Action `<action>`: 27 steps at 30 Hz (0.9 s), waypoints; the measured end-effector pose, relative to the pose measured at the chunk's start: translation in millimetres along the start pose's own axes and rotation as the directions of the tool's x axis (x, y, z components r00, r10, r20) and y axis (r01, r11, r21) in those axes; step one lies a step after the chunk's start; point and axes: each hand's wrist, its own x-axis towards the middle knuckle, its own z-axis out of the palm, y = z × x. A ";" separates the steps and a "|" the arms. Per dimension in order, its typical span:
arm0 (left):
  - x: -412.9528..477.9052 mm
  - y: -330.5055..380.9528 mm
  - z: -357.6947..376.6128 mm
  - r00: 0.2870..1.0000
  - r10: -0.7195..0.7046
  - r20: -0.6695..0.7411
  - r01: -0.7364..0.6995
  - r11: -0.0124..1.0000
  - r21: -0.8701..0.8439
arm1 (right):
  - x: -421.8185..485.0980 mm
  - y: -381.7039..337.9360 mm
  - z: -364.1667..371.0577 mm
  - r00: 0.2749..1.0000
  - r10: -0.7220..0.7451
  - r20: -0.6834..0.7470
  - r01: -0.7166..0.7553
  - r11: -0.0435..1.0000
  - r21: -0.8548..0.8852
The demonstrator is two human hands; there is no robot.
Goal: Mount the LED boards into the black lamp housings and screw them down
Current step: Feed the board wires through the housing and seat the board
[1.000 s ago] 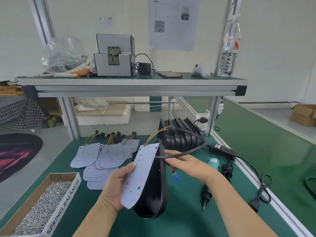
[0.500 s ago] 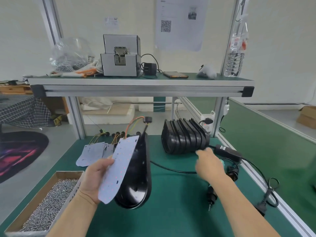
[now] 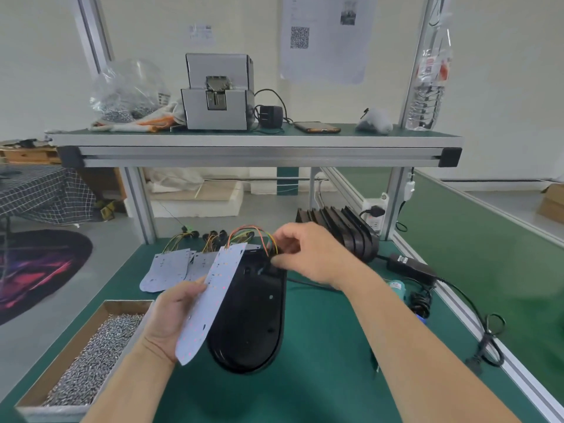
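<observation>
Black lamp housing is located at the middle of the bench, the LED board gripped beside it by the left hand, its wires pinched by the right hand; wire routing is judged current, flat seating required next.

A grey machine is sitting on the upper shelf. A black adapter is standing just right of it, a phone lying farther right, a clear plastic bag slumping to its left.

Bright, even light; warped edges
</observation>
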 end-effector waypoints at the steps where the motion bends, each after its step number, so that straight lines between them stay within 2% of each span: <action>1: -0.3 0.8 1.4 1.000 -0.001 -0.004 0.001 1.000 0.012 | -0.5 3.1 7.2 0.999 -0.034 -0.020 0.031 0.989 -0.146; 3: 0.1 1.5 3.9 1.000 -0.012 0.005 0.012 0.999 0.035 | -1.4 9.7 21.2 0.994 -0.088 -0.067 0.060 0.936 -0.346; 4: 0.4 1.6 5.2 1.000 -0.019 0.016 0.018 0.999 0.047 | -2.2 13.3 26.7 0.990 -0.108 -0.087 0.069 0.928 -0.366; 8: 1.3 1.3 11.6 0.996 -0.051 0.075 0.044 0.995 0.087 | -2.7 21.8 36.0 0.988 -0.134 -0.070 0.113 0.961 -0.252; 12: 2.0 1.9 18.4 0.995 -0.040 0.089 0.027 0.989 0.146 | -3.3 24.3 39.7 0.983 -0.138 -0.120 0.097 0.950 -0.296; 16: 1.1 3.1 21.5 0.993 -0.035 0.114 0.011 0.978 0.206 | -1.8 26.0 37.3 0.994 0.037 -0.098 -0.052 0.987 -0.153; 20: 0.4 2.7 22.8 0.986 -0.078 0.145 0.038 0.965 0.259 | 4.3 26.2 29.0 0.998 0.056 -0.003 -0.055 0.960 -0.274; 27: 1.2 1.9 27.1 0.983 -0.083 0.161 0.034 0.957 0.287 | 0.8 29.0 33.9 0.999 -0.037 -0.039 0.022 0.943 -0.331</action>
